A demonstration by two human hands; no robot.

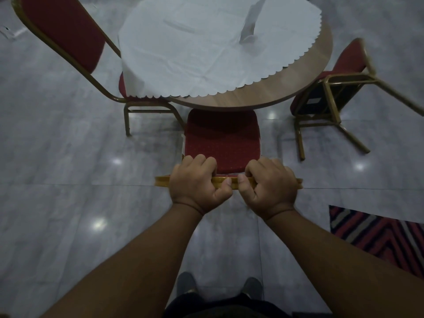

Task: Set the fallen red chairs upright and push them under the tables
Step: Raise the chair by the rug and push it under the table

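Chair (222, 140) upright; left hand (199, 183), right hand (271, 185) both clamped on its top rail.

Red chair seat (222, 138) with gold frame (160, 181), white tablecloth (206, 42), red-black-grey chevron rug (378, 230), grey floor (57, 157).

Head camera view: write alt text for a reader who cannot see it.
Both hands, left hand and right hand, grip the gold top rail of an upright red chair facing a round table. Another chair lies tipped over at the right.
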